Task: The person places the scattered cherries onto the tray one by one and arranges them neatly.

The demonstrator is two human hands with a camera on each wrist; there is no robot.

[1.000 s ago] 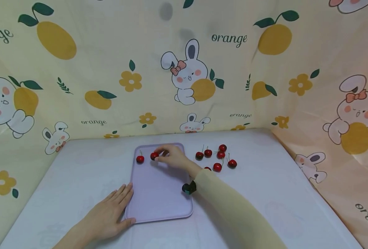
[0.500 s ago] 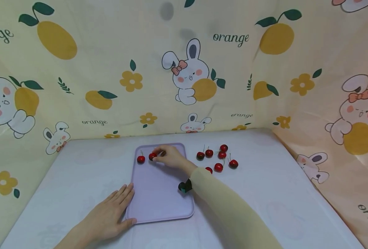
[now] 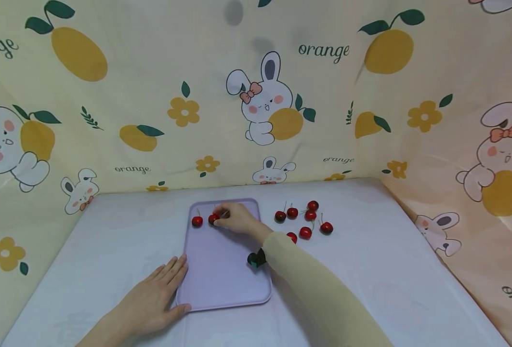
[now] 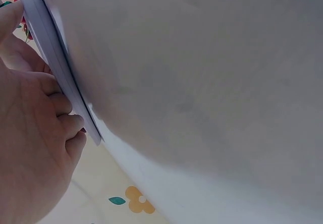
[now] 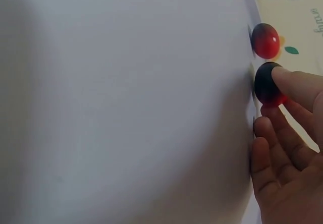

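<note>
cherry [image 3: 213, 219] beside another cherry [image 3: 197, 221]

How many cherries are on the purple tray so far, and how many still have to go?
One cherry already lies alone on the purple tray. The right hand pinches a second cherry beside it, low over the tray. The left hand rests flat against the tray's near left edge. Seven loose cherries wait on the table to the right, so most of the job is left.
</note>
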